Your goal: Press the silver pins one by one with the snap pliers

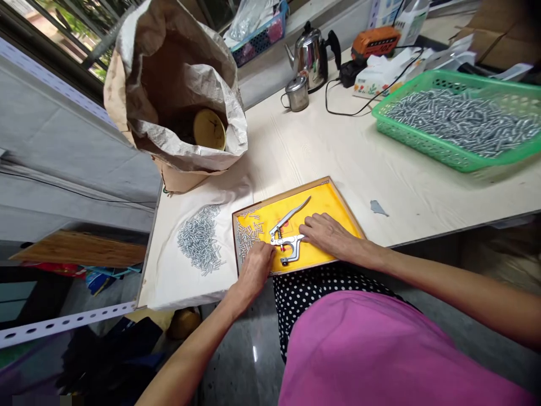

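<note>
Fabric comes first: a pink garment (380,349) and black cloth with white dots (304,287) at the table's near edge; past them a shallow tray (327,198) with a thin brown rim and a flat yellow floor sits on the pale wood-grain table (359,158); silver hand pliers (287,232) lie in the tray, long handles slanting away to the right; the left hand (256,269) is curled knuckles-up at the tray's near left corner, just beside the pliers' head, and whether its fingers pinch anything cannot be told; the right hand (327,234) lies flat, fingers straight and close together, tips touching the pliers' head; short metal pins (246,234) are scattered in the tray's left part; a larger heap of pins (200,241) rests on a white cloth (173,282) to the left; farther off stand a crumpled brown paper sack (177,84), a green mesh basket (459,160) of pins, a small steel mug (297,93) and a shiny kettle (311,53)
</note>
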### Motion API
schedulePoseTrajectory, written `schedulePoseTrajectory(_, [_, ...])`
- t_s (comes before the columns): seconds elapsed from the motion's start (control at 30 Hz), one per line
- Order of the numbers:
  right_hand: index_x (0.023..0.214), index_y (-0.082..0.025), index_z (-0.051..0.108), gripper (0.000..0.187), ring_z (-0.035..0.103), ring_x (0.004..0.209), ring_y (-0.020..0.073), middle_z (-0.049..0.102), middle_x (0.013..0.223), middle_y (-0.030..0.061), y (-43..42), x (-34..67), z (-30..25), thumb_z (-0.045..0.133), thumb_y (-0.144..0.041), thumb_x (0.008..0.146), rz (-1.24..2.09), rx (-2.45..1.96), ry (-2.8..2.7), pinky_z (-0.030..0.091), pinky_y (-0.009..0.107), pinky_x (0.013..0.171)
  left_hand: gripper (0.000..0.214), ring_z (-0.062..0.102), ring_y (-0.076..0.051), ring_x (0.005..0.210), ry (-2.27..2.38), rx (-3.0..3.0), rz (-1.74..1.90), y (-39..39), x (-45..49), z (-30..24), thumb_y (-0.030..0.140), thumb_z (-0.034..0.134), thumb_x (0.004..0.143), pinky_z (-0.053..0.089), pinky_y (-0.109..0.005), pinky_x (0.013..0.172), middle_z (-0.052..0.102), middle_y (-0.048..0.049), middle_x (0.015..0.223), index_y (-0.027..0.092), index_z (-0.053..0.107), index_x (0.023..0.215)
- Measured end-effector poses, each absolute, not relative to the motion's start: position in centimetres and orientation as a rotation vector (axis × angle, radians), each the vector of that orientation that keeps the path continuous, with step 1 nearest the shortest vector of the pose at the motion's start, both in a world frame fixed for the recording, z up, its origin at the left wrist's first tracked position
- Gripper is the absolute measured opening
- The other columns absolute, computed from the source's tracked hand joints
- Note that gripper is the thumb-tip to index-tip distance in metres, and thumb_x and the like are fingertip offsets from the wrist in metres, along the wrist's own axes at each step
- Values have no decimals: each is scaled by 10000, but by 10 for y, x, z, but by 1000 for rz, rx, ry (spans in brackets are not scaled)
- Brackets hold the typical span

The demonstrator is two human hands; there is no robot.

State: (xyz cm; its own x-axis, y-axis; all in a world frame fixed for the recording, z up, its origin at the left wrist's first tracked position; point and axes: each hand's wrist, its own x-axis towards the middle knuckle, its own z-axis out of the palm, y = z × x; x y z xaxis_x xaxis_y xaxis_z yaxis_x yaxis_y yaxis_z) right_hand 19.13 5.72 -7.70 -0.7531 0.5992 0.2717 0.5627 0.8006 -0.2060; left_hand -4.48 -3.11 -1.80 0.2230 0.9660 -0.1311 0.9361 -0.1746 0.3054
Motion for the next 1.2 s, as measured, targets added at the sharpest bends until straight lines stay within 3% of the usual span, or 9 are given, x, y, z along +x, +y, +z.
schedulePoseTrajectory(0.13, [936, -198, 617, 141, 474, 828, 205, 613, 885, 54, 57, 190, -77, 578, -327, 979, 159, -904, -2655, 230, 332, 714, 234, 600, -211, 932, 1772, 2291, -89, -37, -41, -24, 132, 421, 983, 502, -334, 849, 647, -89, 996, 182, 648, 1011])
schedulePoseTrajectory(0.3, [945, -201, 624, 150, 456, 837, 211, 610, 898, 63, 56, 190, -78, 551, -322, 994, 167, -899, -2659, 217, 337, 713, 199, 616, -220, 953, 1826, 2101, 111, -35, -35, -17, 124, 491, 927, 501, -349, 864, 679, -89, 998, 186, 678, 959])
schedulePoseTrajectory(0.43, [964, -202, 628, 148, 456, 847, 214, 613, 911, 69, 55, 189, -77, 542, -317, 998, 180, -907, -2665, 210, 342, 708, 131, 624, -170, 676, 1914, 1369, 429, -25, -32, -15, 281, 645, 847, 503, -290, 661, 682, -45, 732, 164, 689, 808])
schedulePoseTrajectory(0.53, [989, -199, 631, 143, 463, 850, 215, 617, 921, 73, 55, 189, -76, 540, -308, 1000, 207, -921, -2677, 211, 343, 707, 299, 539, -111, 499, 1818, 904, 543, -20, -29, -14, 421, 777, 710, 448, -239, 521, 613, -2, 575, 143, 668, 732])
schedulePoseTrajectory(0.67, [1010, -194, 635, 140, 464, 856, 216, 618, 933, 80, 55, 188, -75, 543, -299, 997, 225, -935, -2678, 211, 344, 709, 459, 481, -80, 435, 1789, 760, 563, -20, -22, -12, 527, 863, 539, 360, -204, 442, 573, 17, 504, 135, 669, 678])
schedulePoseTrajectory(0.83, [1013, -201, 629, 140, 465, 882, 225, 616, 934, 75, 55, 189, -73, 515, -282, 1009, 225, -919, -2692, 211, 348, 711, 520, 428, -68, 412, 1841, 780, 552, -22, -15, -11, 609, 843, 502, 272, -198, 420, 538, 29, 460, 144, 651, 634])
schedulePoseTrajectory(1.2, [1020, -198, 620, 135, 459, 883, 216, 609, 951, 68, 54, 189, -75, 493, -244, 1014, 237, -933, -2693, 219, 345, 722, 533, 418, -72, 443, 1881, 820, 553, -25, -8, -11, 643, 816, 521, 269, -215, 449, 541, 26, 495, 157, 618, 615])
